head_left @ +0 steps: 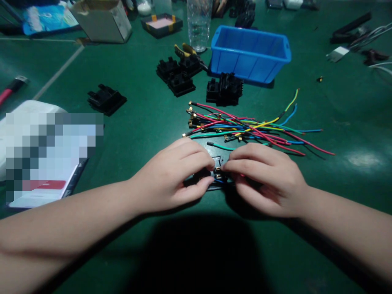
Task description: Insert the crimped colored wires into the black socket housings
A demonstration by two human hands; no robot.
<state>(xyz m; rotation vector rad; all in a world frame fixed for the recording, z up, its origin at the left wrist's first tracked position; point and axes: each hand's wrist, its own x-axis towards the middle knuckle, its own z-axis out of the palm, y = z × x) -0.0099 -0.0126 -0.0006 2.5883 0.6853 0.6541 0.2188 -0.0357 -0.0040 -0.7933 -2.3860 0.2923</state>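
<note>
Low on the table, between both hands, lies a black plastic socket housing (218, 162) with brass terminals showing inside and a bit of blue wire. My left hand (180, 171) curls around its left side, thumb and fingertips closed on the housing. From the right, my right hand (266, 175) has its fingers pinched together at the terminals. A scrap of red wire (243, 175) shows between those fingers; the rest of it is hidden. Just beyond the hands is a loose bundle of coloured wires (251, 126) with brass end terminals.
Several black housings (180, 81) lie farther back, one (106, 99) apart on the left. A blue bin (248, 53), a clear bottle (199, 24), yellow-handled pliers (184, 50) and a cardboard box (102, 20) stand behind. At left is a phone (52, 163).
</note>
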